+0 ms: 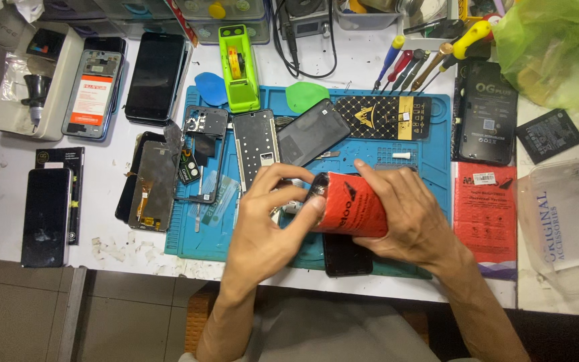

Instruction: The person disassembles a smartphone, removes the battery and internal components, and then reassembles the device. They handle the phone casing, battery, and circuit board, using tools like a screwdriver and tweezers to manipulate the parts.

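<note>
Both my hands meet over the front of a blue work mat. My right hand grips a red flat packet from the right side. My left hand pinches the packet's dark left end between thumb and fingers. A dark phone lies on the mat just under the packet. Behind my hands lie a bare metal phone frame and a dark back cover.
Several phones and screens lie left of the mat, among them a dark phone. Screwdrivers and a green tape dispenser sit at the back. A red packet, a black box and a clear plastic bag lie right.
</note>
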